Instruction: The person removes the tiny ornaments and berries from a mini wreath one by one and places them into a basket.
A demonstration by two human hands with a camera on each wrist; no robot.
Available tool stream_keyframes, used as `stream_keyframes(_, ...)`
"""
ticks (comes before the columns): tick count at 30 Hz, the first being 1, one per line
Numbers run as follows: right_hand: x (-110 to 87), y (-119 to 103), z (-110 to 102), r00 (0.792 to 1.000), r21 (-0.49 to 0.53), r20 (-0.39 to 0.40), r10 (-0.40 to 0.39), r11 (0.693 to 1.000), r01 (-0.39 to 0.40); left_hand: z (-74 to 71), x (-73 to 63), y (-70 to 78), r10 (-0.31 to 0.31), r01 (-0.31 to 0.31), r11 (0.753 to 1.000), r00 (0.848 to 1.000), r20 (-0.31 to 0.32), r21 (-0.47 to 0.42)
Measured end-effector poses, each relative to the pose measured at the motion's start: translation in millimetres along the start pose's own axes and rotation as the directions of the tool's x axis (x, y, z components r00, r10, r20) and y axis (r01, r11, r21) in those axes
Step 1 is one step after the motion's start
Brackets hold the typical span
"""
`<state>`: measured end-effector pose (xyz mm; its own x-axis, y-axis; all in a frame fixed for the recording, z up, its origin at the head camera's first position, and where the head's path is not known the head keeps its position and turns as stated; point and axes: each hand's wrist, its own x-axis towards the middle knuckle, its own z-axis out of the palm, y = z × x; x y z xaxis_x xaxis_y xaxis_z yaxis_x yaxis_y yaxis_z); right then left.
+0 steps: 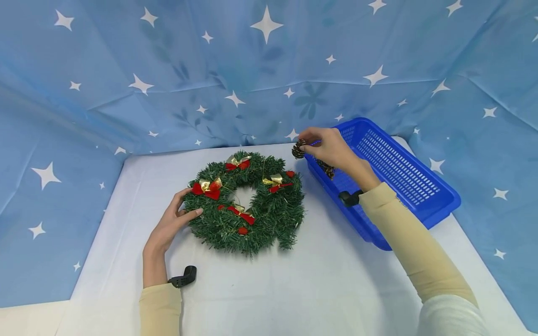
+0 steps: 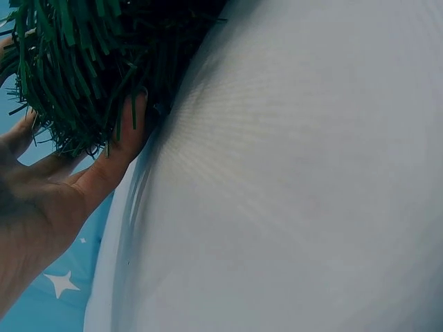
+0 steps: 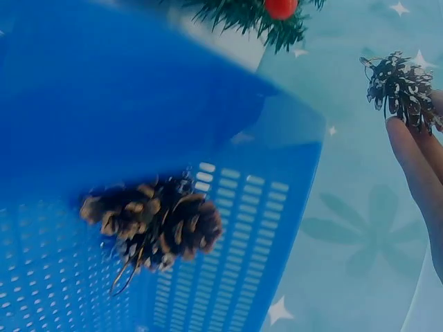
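A: Where is the pine cone (image 1: 298, 149) located?

B: It is found slightly above and right of the frame's centre in the head view, just left of the rim of the blue basket (image 1: 401, 172).

A: Grip state?

B: By the right hand (image 1: 329, 143) the cone is pinched between thumb and fingers, the gap closed down to the cone's width. By the left hand (image 1: 166, 226), spread fairly wide, the left edge of the wreath (image 1: 275, 210) is held between thumb and fingers; the firmness cannot be told.

A: Expected handling?

B: The cone is judged light and stiff; slipping is unlikely on rough scales, but tips may be chipped if squeezed. It is best held by its sides, the thin loop (image 3: 367, 63) kept free. The wreath is judged light and springy; it is best gripped at the ring's edge, clear of the bow (image 1: 207, 188).

A: Further cones?

B: More pine cones (image 3: 185, 225) are seen in the basket, left of centre in the right wrist view.

A: Brands, labels, writing?

B: None can be read; only stars and leaf shapes are noted on the backdrop (image 1: 252, 60).
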<state>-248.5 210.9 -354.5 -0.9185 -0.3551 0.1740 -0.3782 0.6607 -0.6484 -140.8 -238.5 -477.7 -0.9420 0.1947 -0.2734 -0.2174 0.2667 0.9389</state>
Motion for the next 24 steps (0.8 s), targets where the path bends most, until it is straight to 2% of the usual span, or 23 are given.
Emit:
stream_keyframes(13,-15.5,26,-16,0.998,-0.044,-0.053,0.041,0.998,-0.043,-0.5,0.0,2.3,-0.013,0.013,1.000,1.000,0.008,0.005)
stream_keyframes(24,-32.8,44,-26,0.989,-0.055,-0.088,0.118,0.991,-0.123,-1.1,0.5,3.1,-0.016,0.016,1.000,1.000,0.013,0.023)
